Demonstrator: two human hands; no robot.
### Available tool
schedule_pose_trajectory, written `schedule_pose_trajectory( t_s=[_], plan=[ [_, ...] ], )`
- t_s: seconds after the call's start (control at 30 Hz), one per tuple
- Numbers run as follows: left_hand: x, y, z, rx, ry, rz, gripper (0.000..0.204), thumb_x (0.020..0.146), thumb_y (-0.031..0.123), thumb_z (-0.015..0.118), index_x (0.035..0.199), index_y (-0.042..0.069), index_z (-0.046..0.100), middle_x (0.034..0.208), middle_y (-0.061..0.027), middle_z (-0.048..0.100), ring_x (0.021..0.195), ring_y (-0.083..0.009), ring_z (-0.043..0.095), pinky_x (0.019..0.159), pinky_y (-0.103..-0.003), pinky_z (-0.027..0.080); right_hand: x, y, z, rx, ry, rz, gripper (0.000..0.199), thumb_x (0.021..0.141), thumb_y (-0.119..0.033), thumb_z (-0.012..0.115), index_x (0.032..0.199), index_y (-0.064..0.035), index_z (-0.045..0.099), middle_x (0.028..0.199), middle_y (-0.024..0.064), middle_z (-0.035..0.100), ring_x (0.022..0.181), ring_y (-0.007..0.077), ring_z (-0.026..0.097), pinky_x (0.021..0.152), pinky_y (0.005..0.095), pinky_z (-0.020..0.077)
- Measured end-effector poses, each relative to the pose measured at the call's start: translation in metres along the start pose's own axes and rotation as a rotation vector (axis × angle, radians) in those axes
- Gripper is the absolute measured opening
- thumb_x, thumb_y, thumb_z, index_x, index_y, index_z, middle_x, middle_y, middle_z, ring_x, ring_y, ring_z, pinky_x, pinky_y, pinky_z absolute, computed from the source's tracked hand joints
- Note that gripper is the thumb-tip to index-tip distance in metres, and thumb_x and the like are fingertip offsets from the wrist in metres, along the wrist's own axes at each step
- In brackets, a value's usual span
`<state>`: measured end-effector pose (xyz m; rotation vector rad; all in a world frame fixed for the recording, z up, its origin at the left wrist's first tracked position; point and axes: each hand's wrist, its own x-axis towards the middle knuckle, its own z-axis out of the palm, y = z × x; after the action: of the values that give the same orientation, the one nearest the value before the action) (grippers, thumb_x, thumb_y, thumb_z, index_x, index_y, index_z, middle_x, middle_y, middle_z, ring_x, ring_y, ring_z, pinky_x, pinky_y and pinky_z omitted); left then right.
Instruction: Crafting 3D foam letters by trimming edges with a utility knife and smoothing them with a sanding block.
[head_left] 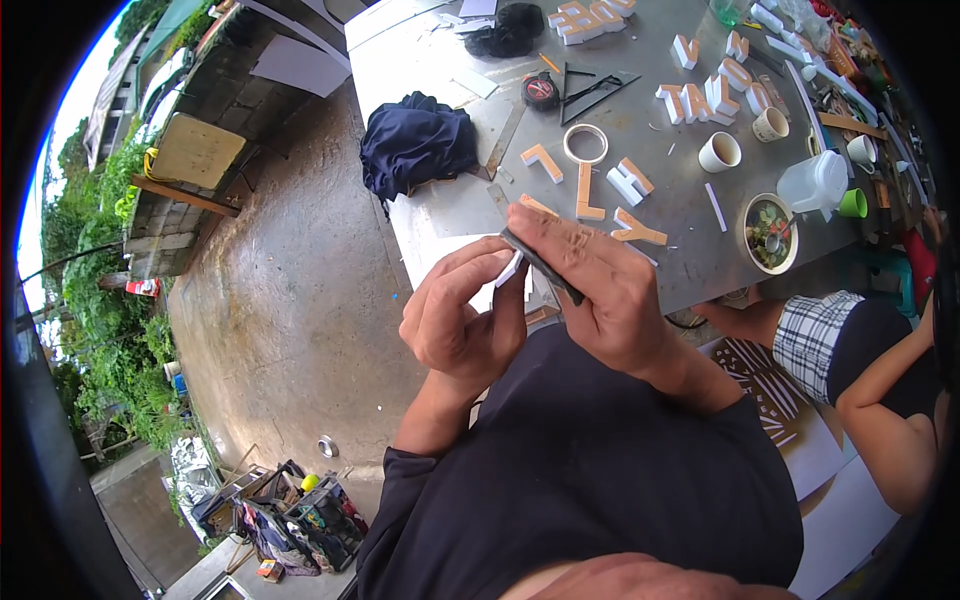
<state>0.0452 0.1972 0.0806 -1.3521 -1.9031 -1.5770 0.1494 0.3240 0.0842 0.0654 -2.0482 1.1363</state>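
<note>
Our single head-worn fisheye looks steeply down from close above; the grey worktable (pixel 640 250) fills the upper right, concrete floor (pixel 290 310) the left.

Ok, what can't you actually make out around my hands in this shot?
Head view only:
- White piece: mostly covered by the left hand; shape unclear.
- Dark flat tool: partly hidden under the right hand; kind unclear.
- Bowl contents: too small.
- Seated person: cut off by the right edge.
</note>
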Motion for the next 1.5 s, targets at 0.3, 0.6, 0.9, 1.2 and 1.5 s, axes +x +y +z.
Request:
schedule_pose_trajectory(
  t_s=[0.3,0.6,0.9,1.2,1.5],
  plan=[
    [0.0,0.001,0.0,0.017,-0.023,-0.024,0.031,0.071,-0.015,0.077,0.098,-0.003,0.065,0.092,-0.0201,0.076,0.084,-0.0291,0.077,0.076,-0.033,0.061,0.002,0.005,-0.001,0.002,-0.03,0.033,0.062,0.074,0.015,0.051,0.133,0.0046,0.065,0.13,0.0234,0.068,0.121,0.0388,0.067,0.103,0.0458,0.0533],
    [0.001,-0.001,0.001,0.037,-0.025,-0.014,0.029,0.072,-0.014,0.077,0.097,-0.003,0.065,0.092,-0.0193,0.076,0.082,-0.0281,0.077,0.073,-0.033,0.061,0.002,0.008,-0.002,0.009,-0.069,0.152,0.063,0.075,0.013,0.051,0.136,0.0039,0.063,0.13,0.0232,0.068,0.122,0.0379,0.066,0.104,0.045,0.0528],
    [0.0,-0.006,0.004,0.056,-0.03,-0.026,0.03,0.073,-0.013,0.078,0.097,-0.001,0.066,0.091,-0.0169,0.076,0.083,-0.0276,0.077,0.073,-0.033,0.06,0.002,0.011,-0.002,-0.013,-0.018,-0.062,0.059,0.077,0.014,0.053,0.135,0.0045,0.063,0.13,0.0233,0.068,0.121,0.0387,0.067,0.102,0.0448,0.0542],
    [0.002,-0.005,0.004,-0.007,-0.006,-0.042,0.029,0.076,-0.013,0.08,0.097,-0.002,0.064,0.094,-0.0186,0.077,0.084,-0.0252,0.077,0.074,-0.03,0.06,-0.004,0.036,0.003,-0.134,-0.114,0.123,0.057,0.078,0.011,0.052,0.134,0.0051,0.064,0.129,0.0229,0.068,0.122,0.0381,0.066,0.104,0.0464,0.0522],
    [0.011,0.011,-0.014,-0.464,0.202,-0.369,0.027,0.088,-0.012,0.074,0.107,-0.001,0.059,0.097,-0.0169,0.072,0.09,-0.0213,0.073,0.078,-0.035,0.063,-0.014,0.041,-0.017,-0.076,0.119,0.487,0.036,0.1,0.001,0.058,0.136,0.0,0.065,0.105,0.014,0.076,0.089,0.0107,0.073,0.078,0.0265,0.0568]
  ],
)
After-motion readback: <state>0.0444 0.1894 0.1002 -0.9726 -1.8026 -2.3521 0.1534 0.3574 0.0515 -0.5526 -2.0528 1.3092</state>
